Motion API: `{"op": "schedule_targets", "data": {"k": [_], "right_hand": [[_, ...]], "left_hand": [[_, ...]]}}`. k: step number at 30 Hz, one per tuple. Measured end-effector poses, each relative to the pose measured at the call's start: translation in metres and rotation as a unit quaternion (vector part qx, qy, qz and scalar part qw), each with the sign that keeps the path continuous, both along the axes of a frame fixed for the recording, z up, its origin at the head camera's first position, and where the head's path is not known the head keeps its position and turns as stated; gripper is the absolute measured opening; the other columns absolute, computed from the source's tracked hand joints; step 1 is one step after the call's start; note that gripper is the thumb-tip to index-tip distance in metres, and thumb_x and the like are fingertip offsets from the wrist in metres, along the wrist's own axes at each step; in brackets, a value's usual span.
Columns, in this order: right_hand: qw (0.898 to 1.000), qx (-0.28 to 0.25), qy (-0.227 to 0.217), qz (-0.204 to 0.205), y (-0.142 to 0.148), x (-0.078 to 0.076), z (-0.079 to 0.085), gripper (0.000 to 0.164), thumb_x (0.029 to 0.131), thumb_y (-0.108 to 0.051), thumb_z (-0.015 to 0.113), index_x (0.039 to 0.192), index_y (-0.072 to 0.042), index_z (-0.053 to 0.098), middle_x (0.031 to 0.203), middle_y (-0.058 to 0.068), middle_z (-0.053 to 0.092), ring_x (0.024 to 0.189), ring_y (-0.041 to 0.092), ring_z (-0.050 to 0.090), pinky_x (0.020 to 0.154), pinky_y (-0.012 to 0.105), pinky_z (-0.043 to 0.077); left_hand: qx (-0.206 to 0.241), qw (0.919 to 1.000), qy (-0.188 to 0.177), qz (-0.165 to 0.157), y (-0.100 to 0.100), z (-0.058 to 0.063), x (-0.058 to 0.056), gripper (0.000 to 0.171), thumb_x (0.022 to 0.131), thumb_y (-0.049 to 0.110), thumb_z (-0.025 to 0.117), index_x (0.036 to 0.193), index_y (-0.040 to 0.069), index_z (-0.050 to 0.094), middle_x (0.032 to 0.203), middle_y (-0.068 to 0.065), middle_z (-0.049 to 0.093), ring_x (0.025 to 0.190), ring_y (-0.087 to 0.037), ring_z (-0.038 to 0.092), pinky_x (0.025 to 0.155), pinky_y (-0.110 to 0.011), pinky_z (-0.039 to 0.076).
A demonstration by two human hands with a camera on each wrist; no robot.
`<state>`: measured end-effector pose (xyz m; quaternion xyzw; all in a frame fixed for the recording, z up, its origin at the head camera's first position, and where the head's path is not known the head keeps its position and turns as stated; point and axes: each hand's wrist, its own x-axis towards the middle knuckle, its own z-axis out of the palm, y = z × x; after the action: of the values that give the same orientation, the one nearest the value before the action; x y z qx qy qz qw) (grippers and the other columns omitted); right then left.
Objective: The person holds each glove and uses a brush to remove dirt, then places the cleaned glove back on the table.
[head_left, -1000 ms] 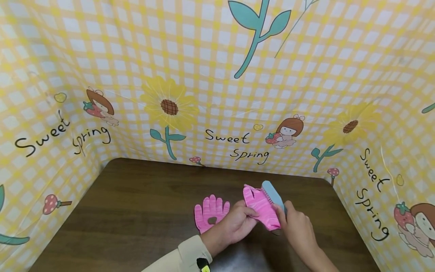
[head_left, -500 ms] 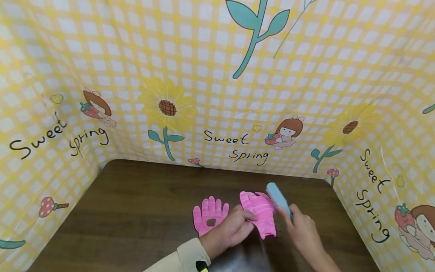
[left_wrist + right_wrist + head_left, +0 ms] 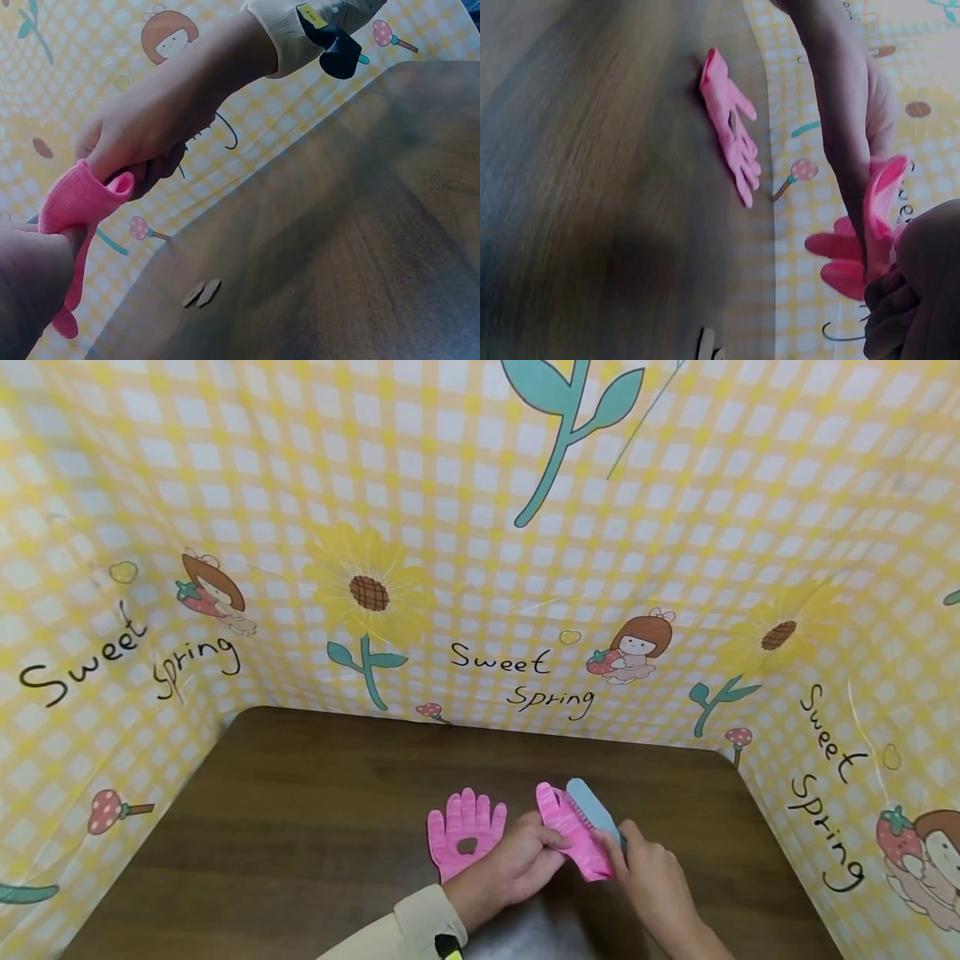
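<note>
In the head view, my left hand [image 3: 525, 860] pinches a pink knit glove [image 3: 570, 839] above the table, with the thumb on top. My right hand [image 3: 660, 872] grips a light blue brush [image 3: 592, 806], whose bristles lie against the glove's face. In the left wrist view, the held glove [image 3: 82, 199] has its cuff opening toward the camera, and the brush is mostly hidden behind the hands. A second pink glove [image 3: 461, 827] with a brown patch on its palm lies flat on the table, left of my left hand; the right wrist view shows this glove [image 3: 731, 127] whole.
The dark wooden table [image 3: 315, 810] is walled on its back and sides by a yellow checked cloth [image 3: 480, 568] with printed flowers and lettering. Two small flat brown pieces [image 3: 202, 292] lie on the table in the left wrist view.
The brush moved off to the glove's right edge while the glove spread out, then came back left onto its face. The left hand stays nearly in place; the flat glove has not moved.
</note>
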<state>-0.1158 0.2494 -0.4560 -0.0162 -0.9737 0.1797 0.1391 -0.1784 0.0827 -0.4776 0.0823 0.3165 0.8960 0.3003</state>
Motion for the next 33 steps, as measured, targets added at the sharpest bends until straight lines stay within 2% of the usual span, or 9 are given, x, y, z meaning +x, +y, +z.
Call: {"op": "schedule_targets", "data": {"k": [7, 15, 20, 21, 24, 27, 30, 32, 33], "right_hand": [[1.000, -0.004, 0.008, -0.024, 0.011, -0.006, -0.006, 0.033, 0.101, -0.036, 0.062, 0.088, -0.008, 0.052, 0.055, 0.000, 0.044, 0.050, 0.018, 0.043, 0.043, 0.033, 0.035], [0.997, -0.009, -0.020, -0.070, 0.037, -0.011, -0.005, 0.040, 0.105, -0.039, 0.056, 0.093, -0.001, 0.054, 0.060, 0.007, 0.051, 0.052, 0.024, 0.049, 0.043, 0.036, 0.038], [0.997, -0.026, -0.050, -0.061, 0.044, -0.009, -0.005, 0.044, 0.106, -0.042, 0.052, 0.098, 0.001, 0.055, 0.063, 0.005, 0.054, 0.052, 0.020, 0.049, 0.043, 0.032, 0.038], [0.996, -0.029, -0.054, -0.059, 0.045, -0.008, -0.005, 0.044, 0.106, -0.042, 0.052, 0.098, 0.001, 0.055, 0.063, 0.005, 0.053, 0.051, 0.019, 0.048, 0.043, 0.031, 0.037], [0.996, -0.033, -0.062, -0.062, 0.046, -0.005, -0.006, 0.042, 0.106, -0.041, 0.052, 0.098, 0.000, 0.054, 0.063, 0.004, 0.053, 0.051, 0.017, 0.047, 0.043, 0.029, 0.037], [0.995, -0.034, -0.067, -0.065, 0.046, -0.003, -0.006, 0.042, 0.106, -0.042, 0.051, 0.098, 0.000, 0.054, 0.063, 0.004, 0.053, 0.051, 0.017, 0.047, 0.043, 0.029, 0.037], [0.994, -0.038, -0.076, -0.068, 0.047, -0.003, -0.005, 0.044, 0.106, -0.044, 0.050, 0.098, -0.001, 0.053, 0.063, 0.004, 0.052, 0.051, 0.017, 0.047, 0.043, 0.030, 0.036], [0.993, -0.040, -0.082, -0.071, 0.048, -0.002, -0.004, 0.046, 0.106, -0.046, 0.049, 0.100, -0.001, 0.053, 0.064, 0.004, 0.053, 0.052, 0.018, 0.047, 0.044, 0.031, 0.036], [0.993, -0.041, -0.084, -0.072, 0.048, -0.002, -0.003, 0.046, 0.106, -0.046, 0.049, 0.100, -0.001, 0.054, 0.064, 0.004, 0.053, 0.053, 0.018, 0.048, 0.044, 0.031, 0.037]], "left_hand": [[0.005, 1.0000, 0.002, -0.008, 0.002, -0.005, -0.001, 0.071, 0.081, -0.021, 0.029, 0.151, -0.015, 0.026, 0.164, -0.027, 0.029, 0.154, -0.036, 0.024, 0.128, -0.054, 0.017], [-0.053, 0.9983, -0.023, 0.011, -0.005, -0.017, -0.001, 0.071, 0.073, -0.022, 0.033, 0.144, -0.014, 0.031, 0.155, -0.017, 0.040, 0.140, -0.022, 0.036, 0.127, -0.045, 0.024], [-0.080, 0.9962, -0.033, 0.004, -0.008, -0.028, -0.010, 0.039, 0.077, -0.018, 0.039, 0.113, -0.005, 0.049, 0.123, -0.005, 0.046, 0.118, -0.018, 0.042, 0.108, -0.032, 0.037], [-0.083, 0.9961, -0.031, -0.001, -0.008, -0.030, -0.012, 0.030, 0.078, -0.017, 0.040, 0.102, -0.002, 0.048, 0.118, -0.003, 0.043, 0.115, -0.017, 0.041, 0.104, -0.030, 0.037], [-0.091, 0.9954, -0.028, -0.013, -0.006, -0.037, -0.016, 0.027, 0.078, -0.017, 0.041, 0.092, 0.007, 0.041, 0.111, -0.002, 0.037, 0.112, -0.017, 0.039, 0.099, -0.027, 0.037], [-0.106, 0.9938, -0.020, -0.026, -0.004, -0.044, -0.018, 0.036, 0.078, -0.015, 0.041, 0.113, -0.006, 0.045, 0.128, -0.006, 0.039, 0.124, -0.017, 0.034, 0.106, -0.027, 0.036], [-0.140, 0.9893, -0.016, -0.037, -0.001, -0.049, -0.020, 0.069, 0.080, -0.011, 0.044, 0.146, -0.016, 0.028, 0.154, -0.016, 0.031, 0.137, -0.021, 0.029, 0.117, -0.033, 0.033], [-0.170, 0.9843, -0.016, -0.046, 0.000, -0.050, -0.022, 0.078, 0.082, -0.006, 0.046, 0.153, -0.016, 0.016, 0.165, -0.021, 0.020, 0.144, -0.026, 0.028, 0.122, -0.039, 0.029], [-0.188, 0.9809, -0.015, -0.049, 0.000, -0.049, -0.023, 0.076, 0.083, -0.003, 0.047, 0.152, -0.017, 0.018, 0.166, -0.023, 0.018, 0.144, -0.028, 0.030, 0.123, -0.041, 0.028]]}}
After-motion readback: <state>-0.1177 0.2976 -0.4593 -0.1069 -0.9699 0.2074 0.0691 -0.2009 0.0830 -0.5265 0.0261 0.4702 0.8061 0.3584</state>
